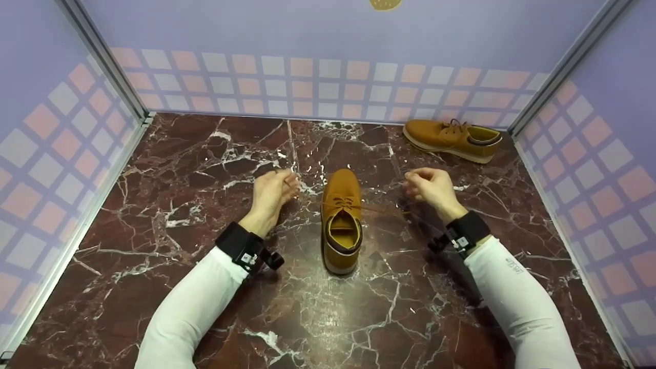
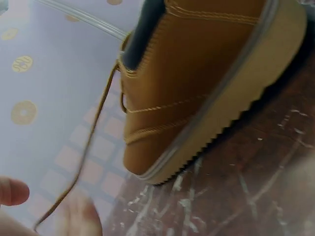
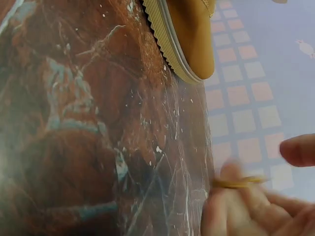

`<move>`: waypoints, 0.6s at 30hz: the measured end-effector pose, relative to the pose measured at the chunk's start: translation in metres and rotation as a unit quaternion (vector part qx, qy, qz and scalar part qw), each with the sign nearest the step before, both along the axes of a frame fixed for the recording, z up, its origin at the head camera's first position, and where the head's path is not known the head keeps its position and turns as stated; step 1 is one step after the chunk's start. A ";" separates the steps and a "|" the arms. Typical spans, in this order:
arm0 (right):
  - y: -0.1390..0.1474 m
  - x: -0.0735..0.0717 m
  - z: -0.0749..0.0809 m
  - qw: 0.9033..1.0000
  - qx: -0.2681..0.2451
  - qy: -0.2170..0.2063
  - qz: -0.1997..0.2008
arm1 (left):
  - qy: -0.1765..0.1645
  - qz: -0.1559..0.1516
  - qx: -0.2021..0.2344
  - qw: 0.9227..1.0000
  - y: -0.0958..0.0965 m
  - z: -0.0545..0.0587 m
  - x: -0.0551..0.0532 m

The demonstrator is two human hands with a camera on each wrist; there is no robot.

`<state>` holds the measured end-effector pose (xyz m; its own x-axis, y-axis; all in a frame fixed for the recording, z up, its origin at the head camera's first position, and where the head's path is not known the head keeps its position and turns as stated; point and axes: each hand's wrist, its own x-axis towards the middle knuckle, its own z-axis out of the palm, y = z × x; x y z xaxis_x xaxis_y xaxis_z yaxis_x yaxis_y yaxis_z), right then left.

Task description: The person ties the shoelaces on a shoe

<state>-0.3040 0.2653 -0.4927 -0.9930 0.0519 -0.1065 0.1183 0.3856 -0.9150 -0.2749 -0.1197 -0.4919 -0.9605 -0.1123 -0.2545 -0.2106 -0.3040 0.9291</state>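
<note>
A tan lace-up shoe (image 1: pixel 342 189) stands upright on the floor between the hands, toe pointing away. Its laces stretch out to both sides. To its left is the left hand (image 1: pixel 274 190), thumb apart from the blurred fingers in the left wrist view; one shoelace (image 2: pixel 88 142) runs down to this hand between thumb and fingers. On the other side, the right hand (image 1: pixel 430 189) has its thumb spread from the fingers in the right wrist view. A short stretch of shoelace (image 3: pixel 238 183) lies across those blurred fingers. Neither hand touches the shoe's body.
A second tan shoe (image 1: pixel 446 138) lies near the back wall at right, toe to the left. Purple panels with pink and white squares (image 1: pixel 328 87) enclose the dark marbled surface (image 1: pixel 205 287) at the back and both sides.
</note>
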 end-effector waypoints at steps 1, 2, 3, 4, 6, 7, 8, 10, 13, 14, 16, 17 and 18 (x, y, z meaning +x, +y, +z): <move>-0.001 0.000 0.000 1.000 0.004 0.010 -0.012 | 0.003 0.010 -0.032 0.999 0.000 0.003 0.001; -0.001 0.001 0.000 0.999 0.011 0.020 -0.022 | 0.007 0.017 -0.065 0.998 0.000 0.005 0.002; -0.002 0.002 0.000 0.999 0.018 0.029 -0.029 | 0.011 0.020 -0.097 0.995 0.000 0.007 0.004; -0.002 0.003 0.000 0.999 0.025 0.036 -0.032 | 0.017 0.016 -0.129 0.991 0.000 0.010 0.005; -0.005 0.006 0.001 0.998 0.031 0.047 -0.026 | 0.033 -0.008 -0.183 0.983 0.001 0.014 0.009; -0.007 0.007 0.001 0.998 0.033 0.050 -0.017 | 0.047 -0.031 -0.207 0.977 0.002 0.016 0.011; -0.009 0.009 0.001 0.998 0.038 0.053 -0.006 | 0.063 -0.059 -0.225 0.971 0.003 0.017 0.012; -0.014 0.013 0.002 0.997 0.046 0.058 0.021 | 0.105 -0.118 -0.273 0.949 0.008 0.019 0.016; -0.026 0.018 0.003 0.993 0.055 0.065 0.076 | 0.180 -0.187 -0.348 0.901 0.016 0.019 0.023; -0.030 0.021 0.004 0.991 0.059 0.064 0.097 | 0.205 -0.202 -0.367 0.885 0.019 0.018 0.025; -0.038 0.025 0.005 0.985 0.069 0.063 0.144 | 0.253 -0.220 -0.408 0.849 0.023 0.017 0.028; -0.042 0.027 0.005 0.981 0.079 0.064 0.168 | 0.271 -0.229 -0.420 0.836 0.024 0.017 0.029; -0.045 0.029 0.005 0.975 0.091 0.067 0.191 | 0.286 -0.236 -0.431 0.822 0.025 0.016 0.029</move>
